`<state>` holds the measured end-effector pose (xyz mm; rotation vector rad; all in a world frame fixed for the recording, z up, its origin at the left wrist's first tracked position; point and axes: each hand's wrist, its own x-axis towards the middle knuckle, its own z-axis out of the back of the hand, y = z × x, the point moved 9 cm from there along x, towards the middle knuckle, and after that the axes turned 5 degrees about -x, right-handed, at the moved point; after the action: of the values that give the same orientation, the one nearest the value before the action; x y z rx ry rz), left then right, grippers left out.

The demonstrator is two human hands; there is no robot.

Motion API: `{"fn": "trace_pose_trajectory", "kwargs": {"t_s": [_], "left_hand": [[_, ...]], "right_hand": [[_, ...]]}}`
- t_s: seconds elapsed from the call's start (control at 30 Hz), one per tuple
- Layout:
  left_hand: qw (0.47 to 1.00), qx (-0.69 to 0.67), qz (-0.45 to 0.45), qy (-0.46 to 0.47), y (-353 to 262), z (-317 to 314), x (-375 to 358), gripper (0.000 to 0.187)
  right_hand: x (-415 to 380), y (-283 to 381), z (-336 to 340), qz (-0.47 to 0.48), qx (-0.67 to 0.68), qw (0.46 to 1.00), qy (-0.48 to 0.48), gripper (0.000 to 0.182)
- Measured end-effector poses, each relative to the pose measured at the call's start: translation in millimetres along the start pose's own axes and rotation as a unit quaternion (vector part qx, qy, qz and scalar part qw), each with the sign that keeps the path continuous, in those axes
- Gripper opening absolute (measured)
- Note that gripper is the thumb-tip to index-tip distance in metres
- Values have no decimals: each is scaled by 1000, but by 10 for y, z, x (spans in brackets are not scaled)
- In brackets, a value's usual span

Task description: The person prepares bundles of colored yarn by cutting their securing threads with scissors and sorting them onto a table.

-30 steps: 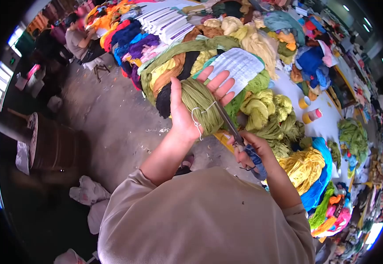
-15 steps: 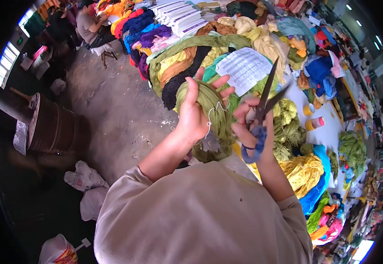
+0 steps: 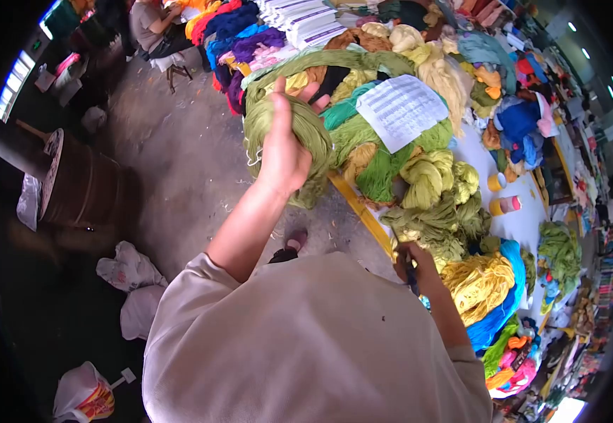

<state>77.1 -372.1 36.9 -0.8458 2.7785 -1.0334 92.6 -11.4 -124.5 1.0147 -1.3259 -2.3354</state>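
My left hand (image 3: pixel 285 151) is raised at the table's left side, its fingers around a skein of olive-green yarn (image 3: pixel 311 132). A loose white tie thread (image 3: pixel 253 156) hangs on the skein's left side. Low at the table's near edge, my right hand (image 3: pixel 418 262) is closed on the scissors (image 3: pixel 411 273), whose dark handles show in part; the blades are mostly hidden. Close by on the table lie olive yarn (image 3: pixel 433 229) and a golden-yellow skein (image 3: pixel 477 282). A printed paper sheet (image 3: pixel 401 109) rests on green yarn beyond.
Stacked white papers (image 3: pixel 299 25) and colourful skeins cover the far table. Thread cones (image 3: pixel 505 205) stand to the right. On the left are a rusty drum (image 3: pixel 84 187) and white bags (image 3: pixel 141 307). A seated person (image 3: pixel 152 28) is at the far left.
My left hand has moved left with the olive skein. My right hand has dropped with the scissors from beside the skein to the table's near edge.
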Motion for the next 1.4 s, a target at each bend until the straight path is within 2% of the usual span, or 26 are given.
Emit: {"fn": "trace_pose_trajectory", "kwargs": {"t_s": [0.03,0.13,0.17,0.23,0.27,0.3,0.33,0.37,0.4,0.43,0.5,0.6,0.67,0.7,0.73,0.77,0.8,0.87,0.9,0.93,1.0,1.03,1.07,1.13,1.23,1.4], "left_hand": [[997,53,-27,37,-12,-20,10,77],[901,302,-135,279,117,-509,-236,81],[875,357,-98,314,243,-647,-380,82],[710,540,-235,387,247,-1094,-642,86],[674,576,-218,409,285,-1188,-694,82],[674,573,-222,410,270,-1203,-683,82],[705,537,-193,421,240,-1186,-645,82],[734,499,-162,431,191,-1146,-590,83],[595,632,-229,441,160,-1088,-553,85],[576,654,-236,430,93,-955,-465,85],[529,717,-238,386,144,-460,-299,85],[544,747,-227,309,10,136,-120,96],[877,406,-85,241,-215,350,-32,126],[960,201,60,188,-82,474,90,138],[970,146,-24,194,-151,362,74,129],[970,91,-107,197,-202,129,0,120],[979,-33,-45,194,-60,-51,-20,112],[966,-169,102,167,89,-387,-135,105],[938,-281,132,151,161,-441,-160,101],[938,-279,136,153,196,-446,-157,101],[860,-452,211,111,301,-444,-188,95],[887,-406,203,84,326,-389,-183,90],[888,-402,204,87,318,-386,-176,90],[892,-403,185,93,282,-321,-153,91],[888,-411,179,105,231,-273,-157,93],[885,-419,171,110,184,-273,-214,94]], "right_hand": [[-85,63,2,34,-152,988,3,37],[-72,608,149,304,-153,929,-145,59],[41,855,187,343,-27,928,-143,70],[74,1621,133,469,106,865,-141,81],[361,1491,59,403,205,886,-98,89],[519,1471,-122,219,450,863,64,90],[478,1548,-456,9,640,736,220,91],[688,1494,-312,71,652,753,49,82],[542,1701,-112,244,476,845,13,77],[287,1921,-10,401,267,876,-22,71],[197,2135,164,382,356,851,47,64],[268,1940,280,390,352,848,72,59],[309,1780,200,363,506,769,142,60],[316,1711,172,293,458,838,39,63],[292,1751,161,246,213,941,-88,70],[489,1278,109,233,178,955,-39,69],[390,1505,33,247,83,961,-95,57],[394,1674,-119,196,246,947,-65,29],[419,1660,-130,155,325,931,-64,27],[303,1785,-136,179,270,944,-65,38],[281,1616,-344,29,278,956,93,44],[227,1623,-455,13,336,929,156,30],[192,1691,-453,89,244,958,119,23],[106,1838,-463,201,56,975,79,31],[103,1834,-478,241,65,966,74,26],[180,1727,-535,156,190,961,128,22]]}}
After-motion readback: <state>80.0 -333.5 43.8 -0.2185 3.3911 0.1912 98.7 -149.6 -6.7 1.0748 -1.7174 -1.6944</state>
